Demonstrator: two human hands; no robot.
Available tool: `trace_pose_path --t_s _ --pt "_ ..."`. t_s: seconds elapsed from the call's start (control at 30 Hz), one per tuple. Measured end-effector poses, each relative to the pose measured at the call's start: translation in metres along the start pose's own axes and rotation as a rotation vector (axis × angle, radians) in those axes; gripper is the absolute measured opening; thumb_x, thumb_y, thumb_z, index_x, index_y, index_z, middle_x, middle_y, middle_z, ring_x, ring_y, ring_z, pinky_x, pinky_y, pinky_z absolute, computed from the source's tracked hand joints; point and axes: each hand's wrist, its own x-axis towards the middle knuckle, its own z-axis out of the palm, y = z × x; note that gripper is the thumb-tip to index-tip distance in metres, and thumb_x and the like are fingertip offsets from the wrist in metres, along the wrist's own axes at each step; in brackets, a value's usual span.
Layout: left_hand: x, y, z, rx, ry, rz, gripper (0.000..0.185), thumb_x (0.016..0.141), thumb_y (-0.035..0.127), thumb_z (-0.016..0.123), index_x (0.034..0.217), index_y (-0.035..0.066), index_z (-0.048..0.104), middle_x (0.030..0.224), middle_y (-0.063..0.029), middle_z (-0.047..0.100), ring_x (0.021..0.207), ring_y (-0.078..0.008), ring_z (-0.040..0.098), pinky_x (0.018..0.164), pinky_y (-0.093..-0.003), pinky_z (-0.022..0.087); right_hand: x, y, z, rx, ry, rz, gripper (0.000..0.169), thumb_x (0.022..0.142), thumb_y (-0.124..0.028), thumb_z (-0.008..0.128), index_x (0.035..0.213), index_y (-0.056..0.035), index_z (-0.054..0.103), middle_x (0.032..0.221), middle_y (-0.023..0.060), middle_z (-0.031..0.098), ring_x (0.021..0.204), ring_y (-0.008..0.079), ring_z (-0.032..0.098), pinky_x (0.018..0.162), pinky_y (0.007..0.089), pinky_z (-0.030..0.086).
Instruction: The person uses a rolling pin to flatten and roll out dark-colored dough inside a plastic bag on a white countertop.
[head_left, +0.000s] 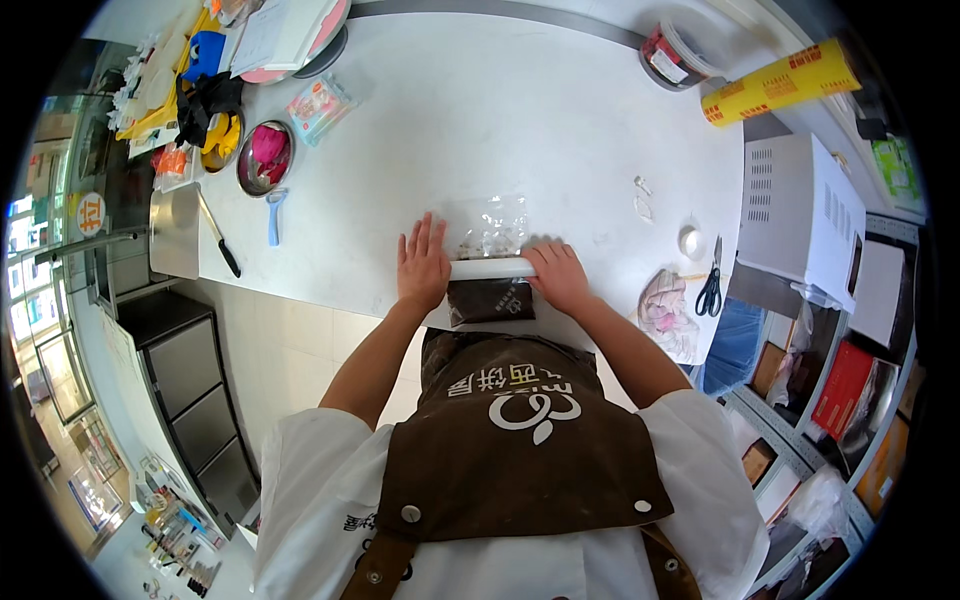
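A white rolling pin (491, 269) lies crosswise over a clear plastic bag (499, 225) on the table before me. Dark brown crumbs or powder (487, 301) fill the bag's near part, below the pin; a few dark bits show beyond it. My left hand (424, 262) bears on the pin's left end, its palm over it and its fingers stretched forward. Around the right end, my right hand (559, 271) rests with bent fingers. Both pin ends are hidden by the hands. The bag's far part lies flat and nearly bare.
Left on the white table (450, 97) are a knife (220, 234), a blue peeler (276, 217) and a steel bowl (241, 169) with pink items. Scissors (711, 285), a crumpled cloth (666, 311) and a white roll (691, 241) lie right. A yellow film roll (780, 82) and white appliance (799, 217) stand beyond.
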Motion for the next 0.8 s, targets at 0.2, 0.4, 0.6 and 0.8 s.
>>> trace_pose_path --t_s 0.2,0.4,0.6,0.8 --pt "-0.029 0.015 -0.027 -0.138 -0.072 -0.039 0.068 0.097 0.016 0.054 0.163 0.01 0.041 0.176 -0.0162 0.029 0.153 -0.0369 0.042 0.119 -0.0559 0.038 -0.026 -0.016 -0.014 0.013 -0.036 -0.037 0.048 0.086 -0.028 0.084 0.126 -0.0121 0.063 0.122 0.008 0.063 0.114 0.0308 0.061 0.097 0.0444 0.049" --pt "-0.056 0.023 -0.006 -0.086 -0.121 -0.033 0.072 0.093 0.016 0.057 0.163 0.013 0.042 0.176 -0.0141 0.029 0.159 -0.0341 0.034 0.126 -0.0533 0.031 -0.058 -0.02 0.007 0.07 -0.016 -0.047 0.045 0.088 -0.037 0.082 0.122 -0.0114 0.064 0.116 0.0083 0.064 0.111 0.0312 0.061 0.097 0.0435 0.049" --pt "-0.054 0.027 0.003 -0.065 -0.097 -0.033 0.077 0.089 0.018 0.057 0.164 0.017 0.042 0.176 -0.0107 0.029 0.161 -0.0336 0.03 0.131 -0.0535 0.024 -0.049 -0.026 0.012 0.098 0.104 0.136 0.019 0.097 -0.03 0.065 0.099 -0.0118 0.063 0.101 0.0087 0.063 0.099 0.0321 0.061 0.09 0.0454 0.048" --pt "-0.035 0.028 -0.004 -0.085 -0.16 -0.062 0.08 0.087 0.021 0.056 0.165 0.018 0.041 0.177 -0.0103 0.028 0.162 -0.034 0.028 0.133 -0.0537 0.02 -0.032 -0.019 0.014 0.083 0.17 0.143 0.009 0.089 -0.017 0.06 0.095 -0.0109 0.058 0.098 0.0101 0.059 0.096 0.0331 0.059 0.086 0.0462 0.047"
